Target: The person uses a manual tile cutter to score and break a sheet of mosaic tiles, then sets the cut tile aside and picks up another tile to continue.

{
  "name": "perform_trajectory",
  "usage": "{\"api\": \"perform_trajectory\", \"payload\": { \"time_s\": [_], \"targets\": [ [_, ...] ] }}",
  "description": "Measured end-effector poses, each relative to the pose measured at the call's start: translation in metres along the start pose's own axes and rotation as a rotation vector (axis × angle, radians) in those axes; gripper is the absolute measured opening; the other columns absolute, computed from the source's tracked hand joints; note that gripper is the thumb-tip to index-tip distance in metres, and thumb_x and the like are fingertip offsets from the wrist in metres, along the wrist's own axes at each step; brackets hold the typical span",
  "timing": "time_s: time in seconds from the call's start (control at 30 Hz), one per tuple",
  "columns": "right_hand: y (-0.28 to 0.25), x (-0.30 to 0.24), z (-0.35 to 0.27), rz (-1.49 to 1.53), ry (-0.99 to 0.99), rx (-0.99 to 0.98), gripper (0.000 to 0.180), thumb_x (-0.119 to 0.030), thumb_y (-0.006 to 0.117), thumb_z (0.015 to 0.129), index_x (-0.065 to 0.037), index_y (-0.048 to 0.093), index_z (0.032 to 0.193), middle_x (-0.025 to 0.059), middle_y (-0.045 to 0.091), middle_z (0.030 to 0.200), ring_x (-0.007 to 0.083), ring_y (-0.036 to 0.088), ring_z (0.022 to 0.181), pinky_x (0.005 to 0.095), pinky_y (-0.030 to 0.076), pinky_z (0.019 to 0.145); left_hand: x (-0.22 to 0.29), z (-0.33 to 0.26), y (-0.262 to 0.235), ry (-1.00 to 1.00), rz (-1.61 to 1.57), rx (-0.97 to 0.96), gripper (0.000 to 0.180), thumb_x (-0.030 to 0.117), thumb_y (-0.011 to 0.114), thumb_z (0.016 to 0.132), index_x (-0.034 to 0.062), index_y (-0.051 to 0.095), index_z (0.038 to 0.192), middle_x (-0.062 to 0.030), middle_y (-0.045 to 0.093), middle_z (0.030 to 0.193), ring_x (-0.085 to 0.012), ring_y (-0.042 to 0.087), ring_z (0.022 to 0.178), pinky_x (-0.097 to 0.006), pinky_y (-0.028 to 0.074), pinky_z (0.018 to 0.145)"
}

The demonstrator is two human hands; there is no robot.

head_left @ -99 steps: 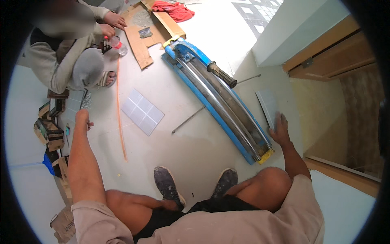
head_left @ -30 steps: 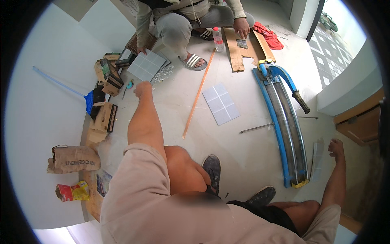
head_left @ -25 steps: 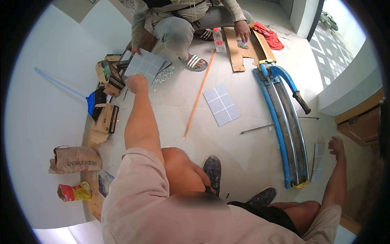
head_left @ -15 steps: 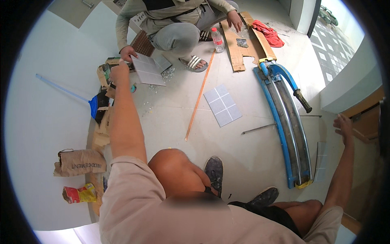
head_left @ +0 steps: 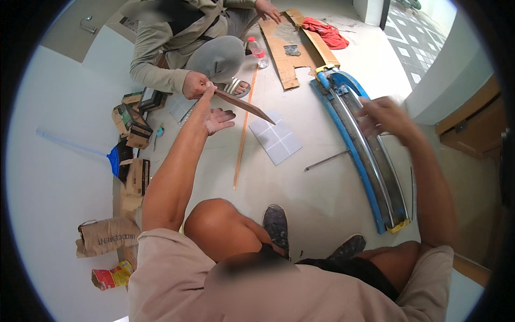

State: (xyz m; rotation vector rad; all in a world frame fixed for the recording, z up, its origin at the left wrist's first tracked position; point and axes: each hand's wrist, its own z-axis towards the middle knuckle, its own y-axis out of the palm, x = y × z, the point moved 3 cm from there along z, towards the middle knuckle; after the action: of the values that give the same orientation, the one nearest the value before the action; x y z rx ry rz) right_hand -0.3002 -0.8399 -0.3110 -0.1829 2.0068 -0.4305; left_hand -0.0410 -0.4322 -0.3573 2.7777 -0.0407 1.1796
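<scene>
My left hand (head_left: 217,121) spreads wide beside the thin, flat brown tile (head_left: 248,105), thumb contact unclear. A co-worker's hand (head_left: 196,85) grips its end; an early release could chip it. My blurred right hand (head_left: 383,115), grip unreadable, hangs over the long blue metal tile cutter (head_left: 370,180).

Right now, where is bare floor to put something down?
Bare floor lies between the grey tile and the left shoe, left of the blue cutter, and between the left forearm and the orange strip. Crowded: along the left wall, with boxes and broom, and at the left hand, where a co-worker's hand holds a slab.
</scene>
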Motion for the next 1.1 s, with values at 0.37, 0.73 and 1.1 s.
{"api": "perform_trajectory", "payload": {
  "time_s": [0.37, 0.73, 1.1],
  "targets": [
    [0.187, 0.007, 0.099, 1.285, 0.459, -0.134, 0.094, -0.067, 0.038, 0.103, 0.015, 0.029, 0.149, 0.0359, 0.055, 0.132, 0.0409, 0.067, 0.109, 0.0558, 0.057, 0.094, -0.005, 0.016, 0.081, 0.075, 0.113, -0.065, 0.06, 0.034, 0.059, 0.1, -0.005, 0.043, 0.143, -0.0258, 0.05, 0.147, -0.0426, 0.05, 0.138, -0.064, 0.035, 0.116],
    [0.193, 0.068, 0.096, 1.337, 0.204, -0.047, 0.053, 0.011, 0.057, 0.094, 0.006, 0.043, 0.145, 0.0239, 0.059, 0.133, 0.033, 0.064, 0.117, 0.0447, 0.056, 0.104, -0.1, -0.019, 0.024, 0.287, 0.131, -0.623, 0.055, 0.01, 0.053, 0.1, -0.0019, 0.037, 0.151, -0.0206, 0.05, 0.148, -0.0365, 0.049, 0.14, -0.058, 0.046, 0.111],
    [0.103, 0.051, 0.032, -0.103, 0.153, -0.24, 0.067, 0.008, 0.06, 0.084, 0.002, 0.047, 0.15, 0.0228, 0.074, 0.11, 0.0293, 0.072, 0.101, 0.0387, 0.056, 0.091, -0.184, 0.033, 0.027, -0.218, -0.054, -0.356, 0.069, 0.051, 0.051, 0.105, -0.0007, 0.042, 0.151, -0.024, 0.052, 0.148, -0.0402, 0.052, 0.134, -0.056, 0.04, 0.114]
  ]
}}
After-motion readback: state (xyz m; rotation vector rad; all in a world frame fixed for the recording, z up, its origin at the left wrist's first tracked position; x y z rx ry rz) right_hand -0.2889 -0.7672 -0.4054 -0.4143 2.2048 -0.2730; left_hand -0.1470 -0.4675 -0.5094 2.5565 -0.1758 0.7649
